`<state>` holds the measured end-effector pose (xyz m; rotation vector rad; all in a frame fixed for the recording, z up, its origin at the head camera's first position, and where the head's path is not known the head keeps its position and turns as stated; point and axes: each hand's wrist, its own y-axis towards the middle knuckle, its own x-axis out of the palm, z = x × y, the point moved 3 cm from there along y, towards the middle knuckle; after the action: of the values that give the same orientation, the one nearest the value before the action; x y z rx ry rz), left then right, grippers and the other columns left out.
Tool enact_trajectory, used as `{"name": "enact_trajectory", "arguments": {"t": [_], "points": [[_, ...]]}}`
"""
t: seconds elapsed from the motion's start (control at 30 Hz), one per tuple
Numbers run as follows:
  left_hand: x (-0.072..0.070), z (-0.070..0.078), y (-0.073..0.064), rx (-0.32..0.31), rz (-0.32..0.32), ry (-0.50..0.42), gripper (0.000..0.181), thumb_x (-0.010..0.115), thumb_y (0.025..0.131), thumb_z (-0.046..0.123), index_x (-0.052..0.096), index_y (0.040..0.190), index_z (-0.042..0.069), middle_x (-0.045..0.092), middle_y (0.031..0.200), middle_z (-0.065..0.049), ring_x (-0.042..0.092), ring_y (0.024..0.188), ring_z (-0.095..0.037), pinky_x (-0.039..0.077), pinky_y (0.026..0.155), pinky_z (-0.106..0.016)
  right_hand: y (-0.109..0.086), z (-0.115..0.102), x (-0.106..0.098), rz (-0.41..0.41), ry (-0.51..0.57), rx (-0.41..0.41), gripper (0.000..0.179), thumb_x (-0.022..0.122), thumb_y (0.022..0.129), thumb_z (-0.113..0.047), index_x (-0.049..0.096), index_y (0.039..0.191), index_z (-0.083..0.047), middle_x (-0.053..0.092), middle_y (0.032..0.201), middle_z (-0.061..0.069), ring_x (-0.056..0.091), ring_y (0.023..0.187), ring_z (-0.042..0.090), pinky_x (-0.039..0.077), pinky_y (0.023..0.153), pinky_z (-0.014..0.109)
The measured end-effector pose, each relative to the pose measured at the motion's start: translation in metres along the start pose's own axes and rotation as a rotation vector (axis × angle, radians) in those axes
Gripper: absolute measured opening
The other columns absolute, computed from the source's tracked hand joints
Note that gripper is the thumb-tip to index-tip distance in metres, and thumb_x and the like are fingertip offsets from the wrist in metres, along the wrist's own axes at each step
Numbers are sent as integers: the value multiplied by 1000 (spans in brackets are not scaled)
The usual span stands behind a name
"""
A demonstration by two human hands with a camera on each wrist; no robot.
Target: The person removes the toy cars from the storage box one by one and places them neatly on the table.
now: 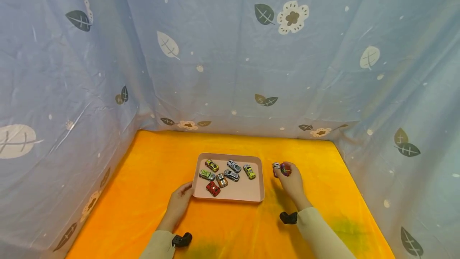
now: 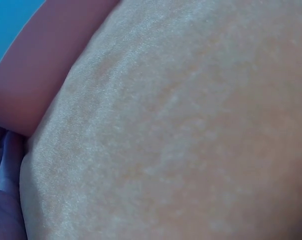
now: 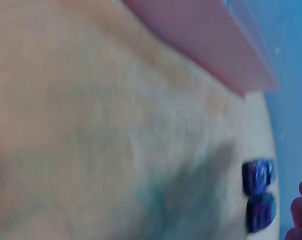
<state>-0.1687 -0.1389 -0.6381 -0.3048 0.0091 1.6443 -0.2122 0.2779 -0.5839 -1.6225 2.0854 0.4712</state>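
Observation:
My left hand (image 1: 178, 204) holds the front left corner of a shallow pink tray (image 1: 233, 198). In the left wrist view, its fingers (image 2: 10, 162) lie against the tray's outer wall. To the right of the tray, my right hand (image 1: 292, 181) hovers over two small toy cars: a white one (image 1: 276, 167) and a red and purple one (image 1: 286, 169), partly covered by the fingers in the head view. In the right wrist view, the two cars sit side by side on the cloth, with the fingertips (image 3: 301, 209) apart from them.
Several toy cars lie inside the tray, among them a red one (image 1: 213, 188), an orange and white one (image 1: 221, 180) and a silver one (image 1: 231, 175). Beneath everything is a yellow-orange cloth (image 1: 165, 151). Blue patterned curtains (image 1: 230, 51) enclose the back and sides.

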Motion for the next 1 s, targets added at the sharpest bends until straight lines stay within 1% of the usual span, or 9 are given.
{"name": "enact_trajectory", "arguments": {"t": [0.13,0.23,0.47,0.6,0.67,0.73,0.87,0.97,1.0], "points": [[0,0,1,-4,0,-2,39,59,98,27,59,134,12,61,128,-11,56,116,-28,45,99,-49,-4,-16,11,-2,-17,-74,67,69,88,-44,48,136,-2,55,127,20,54,113,34,48,94,48],[0,0,1,-2,-3,-9,39,59,98,27,59,134,12,61,128,-11,57,115,-28,45,99,-49,-7,-25,19,-9,-11,-112,65,71,87,-41,51,134,-1,57,125,21,54,114,35,47,96,49],[1,-1,0,8,-1,-18,39,59,98,27,59,133,11,61,128,-11,57,115,-28,45,99,-48,-9,-33,44,-38,-35,-141,59,73,87,-36,53,133,-4,60,121,15,51,114,32,43,99,48],[2,0,-2,40,-15,-45,39,57,99,22,57,136,9,59,130,-12,56,118,-28,45,99,-46,-9,-35,58,-60,-51,-152,59,74,86,-34,54,133,-4,61,119,13,50,114,32,44,96,51],[2,2,-2,54,-27,-60,40,56,99,19,54,139,10,57,134,-12,53,122,-28,44,101,-46,-10,-37,64,-74,-49,-141,57,75,86,-33,56,132,-4,62,117,12,47,116,33,41,97,53],[3,3,-3,69,-42,-54,42,54,101,19,50,142,11,53,139,-11,46,129,-29,40,104,-47,-11,-39,70,-89,-52,-133,55,75,86,-32,58,131,-6,63,116,11,43,119,33,33,100,55],[2,9,-2,87,-64,-22,46,51,102,17,43,147,14,45,147,-9,33,139,-29,31,111,-48,-10,-39,79,-103,-70,-137,52,77,84,-31,61,129,-7,65,113,9,47,117,33,29,100,58],[2,15,1,109,-84,-10,47,49,102,14,39,149,10,41,149,-12,31,139,-32,29,112,-49,-10,-39,83,-92,-115,-156,52,78,83,-31,62,127,-8,67,111,9,47,114,35,27,100,58],[2,17,2,116,-89,-12,48,48,102,12,39,149,8,41,149,-13,32,138,-33,29,111,-49,-10,-39,84,-84,-133,-162,51,78,83,-30,63,127,-7,68,110,9,45,114,36,24,100,58]]}}
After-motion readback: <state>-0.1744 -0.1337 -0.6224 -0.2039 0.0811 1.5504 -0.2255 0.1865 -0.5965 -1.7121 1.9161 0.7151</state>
